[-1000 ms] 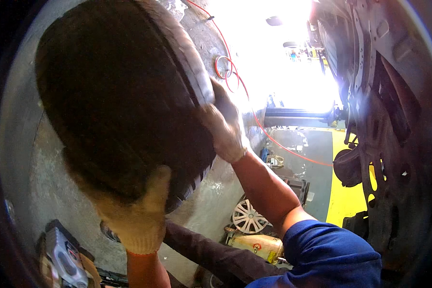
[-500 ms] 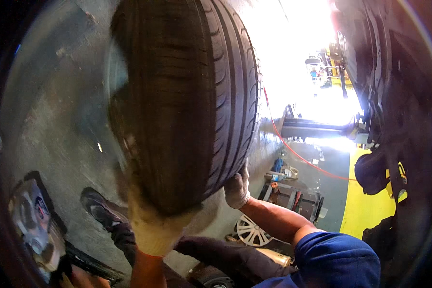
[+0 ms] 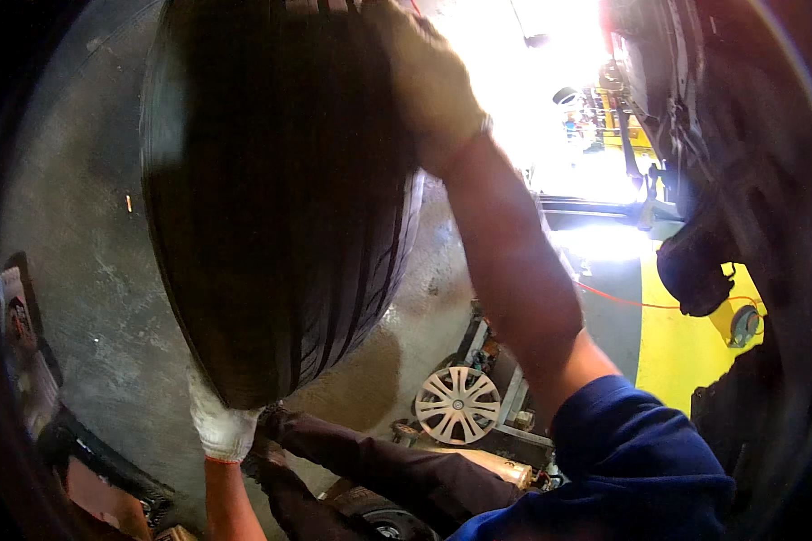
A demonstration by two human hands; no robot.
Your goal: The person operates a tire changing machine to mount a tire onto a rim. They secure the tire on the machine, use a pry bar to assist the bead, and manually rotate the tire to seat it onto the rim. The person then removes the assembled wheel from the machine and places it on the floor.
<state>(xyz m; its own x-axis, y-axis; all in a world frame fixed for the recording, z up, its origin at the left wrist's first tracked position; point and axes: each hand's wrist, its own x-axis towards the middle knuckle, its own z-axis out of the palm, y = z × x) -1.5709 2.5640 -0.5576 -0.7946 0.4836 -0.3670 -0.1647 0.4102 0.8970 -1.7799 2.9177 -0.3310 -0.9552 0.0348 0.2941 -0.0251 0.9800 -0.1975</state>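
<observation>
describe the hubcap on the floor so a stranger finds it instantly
Start at the big black tyre held up by both gloved hands. Look below its lower right edge, on the concrete floor: the silver hubcap lies flat there, the only pale, round, multi-spoked thing among dark clutter.

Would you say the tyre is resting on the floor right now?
No, both gloved hands, left hand and right hand, hold the tyre above the floor.

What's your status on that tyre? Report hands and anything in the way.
Left hand under the tyre, right hand on its top. Tyre held up, tread facing me. Car underside close on the right.
</observation>
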